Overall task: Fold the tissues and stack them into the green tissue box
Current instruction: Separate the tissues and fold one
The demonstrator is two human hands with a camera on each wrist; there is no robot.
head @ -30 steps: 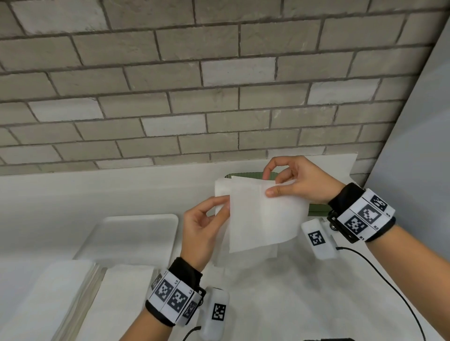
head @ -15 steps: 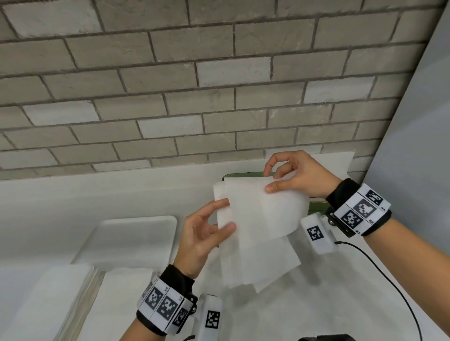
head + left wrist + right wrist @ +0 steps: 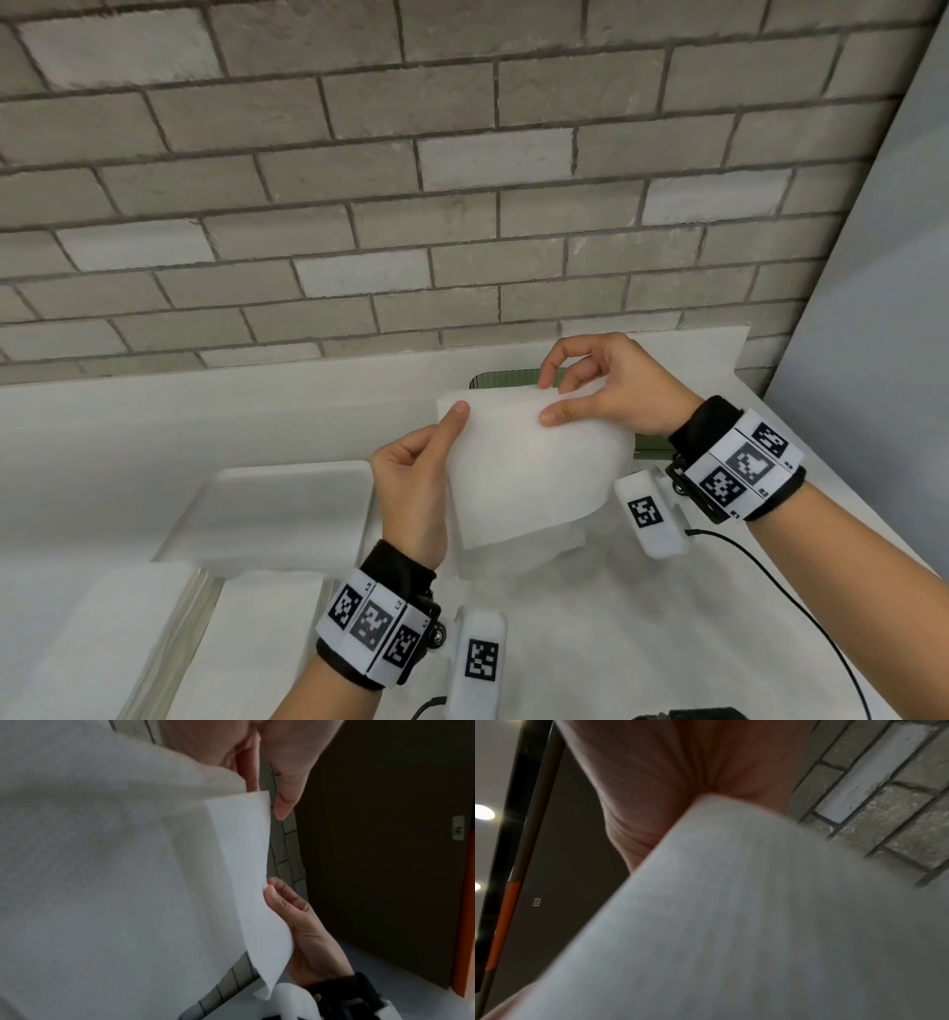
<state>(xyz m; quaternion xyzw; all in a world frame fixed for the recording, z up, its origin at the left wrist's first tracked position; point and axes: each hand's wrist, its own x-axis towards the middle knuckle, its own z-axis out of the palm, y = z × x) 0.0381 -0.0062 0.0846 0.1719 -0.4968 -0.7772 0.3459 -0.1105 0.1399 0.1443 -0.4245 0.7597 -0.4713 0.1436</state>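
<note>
Folded white tissue point(image 3: 529, 462) held up mid-frame above bench point(image 3: 642, 606). Left hand point(image 3: 411, 488) pinching left edge, thumb on top corner. Right hand point(image 3: 601, 390) pinching upper right edge, thumb and fingers curled. Green tissue box point(image 3: 506, 379) behind tissue, mostly hidden. White tray point(image 3: 277, 514) left of centre; flat tissue stacks point(image 3: 128, 642) lower left.

tissue point(image 3: 524, 473) held above table point(image 3: 642, 616), before box point(image 3: 493, 380); tray point(image 3: 277, 509) left; stack point(image 3: 92, 642) near-left.
</note>
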